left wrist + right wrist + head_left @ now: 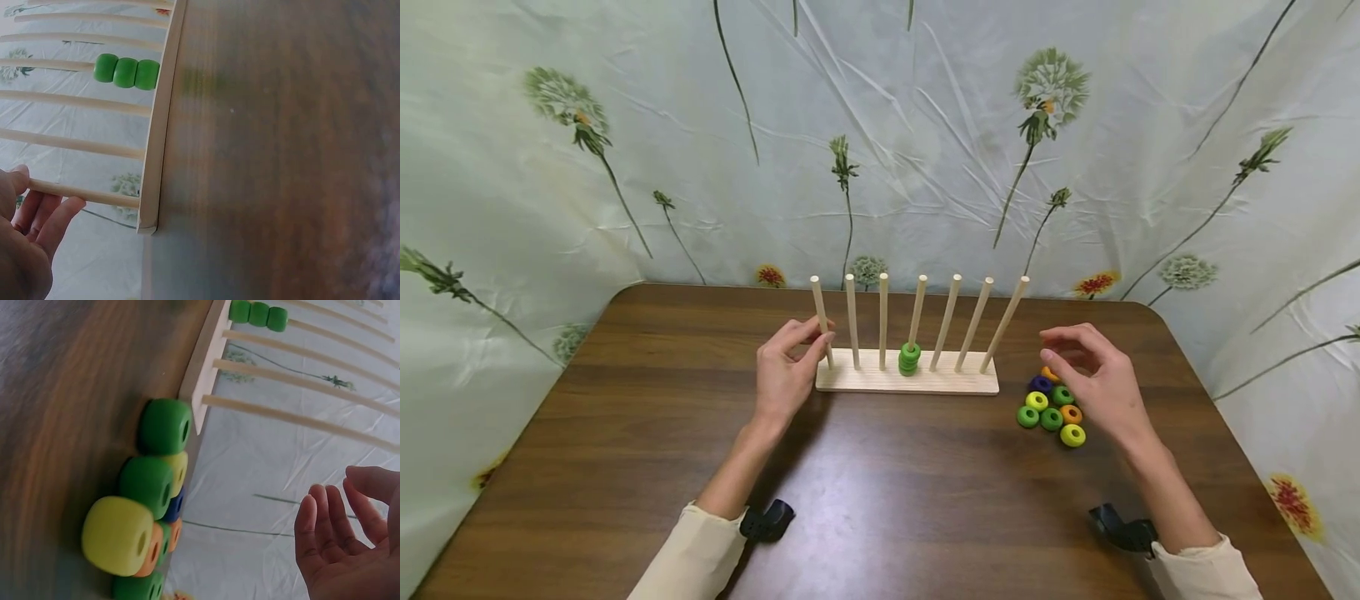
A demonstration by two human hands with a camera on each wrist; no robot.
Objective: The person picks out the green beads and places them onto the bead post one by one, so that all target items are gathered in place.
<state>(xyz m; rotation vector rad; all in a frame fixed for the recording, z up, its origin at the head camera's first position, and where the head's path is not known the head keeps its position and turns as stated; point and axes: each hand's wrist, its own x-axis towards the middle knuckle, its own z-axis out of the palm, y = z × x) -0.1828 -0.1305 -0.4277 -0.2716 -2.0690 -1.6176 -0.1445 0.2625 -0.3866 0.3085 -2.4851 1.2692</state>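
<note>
A pale wooden stand (865, 382) holds a row of several upright pegs. Three green beads (125, 71) are stacked on its middle peg (917, 312); the other pegs are bare. My left hand (784, 373) pinches the upper part of the leftmost peg (103, 196) between thumb and fingers. To the right of the stand lies a cluster of loose beads: green (1051, 418), yellow (1072, 435), orange (1071, 414) and dark blue (1040, 384). Above this cluster my right hand (1103, 379) hovers, its fingers loosely bent and nothing between them.
The brown wooden table (895, 500) extends in front of the stand and to both sides. A pale cloth with dandelion prints (910, 150) hangs behind the table's far edge and at its sides. Each wrist wears a black strapped device (767, 522).
</note>
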